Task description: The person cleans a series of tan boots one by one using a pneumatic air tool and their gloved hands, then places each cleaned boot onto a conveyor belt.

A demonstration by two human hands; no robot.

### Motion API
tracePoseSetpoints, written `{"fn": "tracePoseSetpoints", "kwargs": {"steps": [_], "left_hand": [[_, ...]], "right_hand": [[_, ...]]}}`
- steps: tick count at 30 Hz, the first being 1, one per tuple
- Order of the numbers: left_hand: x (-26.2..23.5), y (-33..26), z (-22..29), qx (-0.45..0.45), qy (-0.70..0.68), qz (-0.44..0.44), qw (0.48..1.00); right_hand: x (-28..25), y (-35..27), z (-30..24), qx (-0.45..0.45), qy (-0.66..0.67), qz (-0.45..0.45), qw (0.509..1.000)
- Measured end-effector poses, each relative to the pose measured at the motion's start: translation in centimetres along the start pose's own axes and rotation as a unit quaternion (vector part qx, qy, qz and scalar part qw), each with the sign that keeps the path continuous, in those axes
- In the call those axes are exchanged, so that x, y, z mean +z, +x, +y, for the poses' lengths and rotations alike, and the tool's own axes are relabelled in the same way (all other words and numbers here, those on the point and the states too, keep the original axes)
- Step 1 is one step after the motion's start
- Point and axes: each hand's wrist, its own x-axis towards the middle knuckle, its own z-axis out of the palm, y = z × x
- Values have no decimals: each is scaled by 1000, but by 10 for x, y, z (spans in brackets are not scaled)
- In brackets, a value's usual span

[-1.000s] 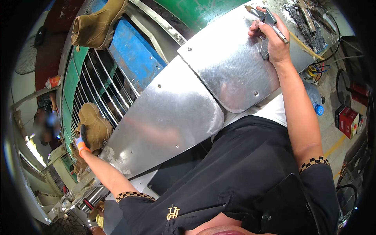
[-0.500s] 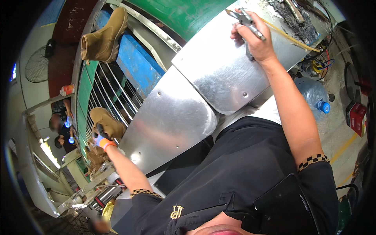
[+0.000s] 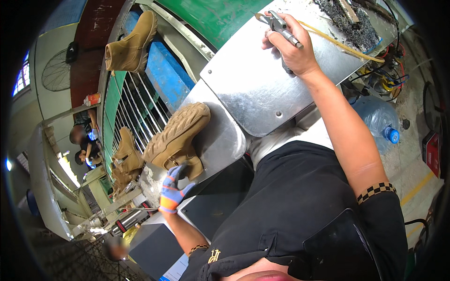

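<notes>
A tan boot (image 3: 179, 133) lies tilted over the near left metal plate (image 3: 220, 131), its lugged sole turned up and to the left. My left hand (image 3: 172, 191), in a blue and orange glove with dark fingertips, grips the boot by its shaft; the thumb stands away, and the boot partly hides the fingers. In my bare right hand (image 3: 299, 51) is a pistol-shaped metal tool (image 3: 280, 29) with a brass-coloured tip, held above the far metal plate (image 3: 253, 89). My fingers wrap its body, and the tip points to the upper left.
Another tan boot (image 3: 132, 44) stands by a blue metal part (image 3: 168, 75), above a rack of rods (image 3: 140, 105). More boots (image 3: 126, 154) sit farther left. A yellow hose (image 3: 342, 44) runs past dark shavings (image 3: 344, 21). A water bottle (image 3: 377, 122) is at right; co-workers (image 3: 86, 138) are at far left.
My left hand has come rightward and nearer from the rack, bringing a boot over the metal plate. My right hand with the tool has shifted slightly left in the view.
</notes>
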Motion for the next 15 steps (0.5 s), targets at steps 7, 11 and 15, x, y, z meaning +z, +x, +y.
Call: {"fn": "tracePoseSetpoints", "kwargs": {"steps": [7,11,15], "left_hand": [[-24,109,136,281,234,244,898],[-7,155,114,238,316,192,898],[-26,124,102,234,109,308,916]], "right_hand": [[-5,0,1,3,14,4,1000],[-32,-30,-19,-12,-20,-10,1000],[-95,-55,-41,-101,-135,62,984]]}}
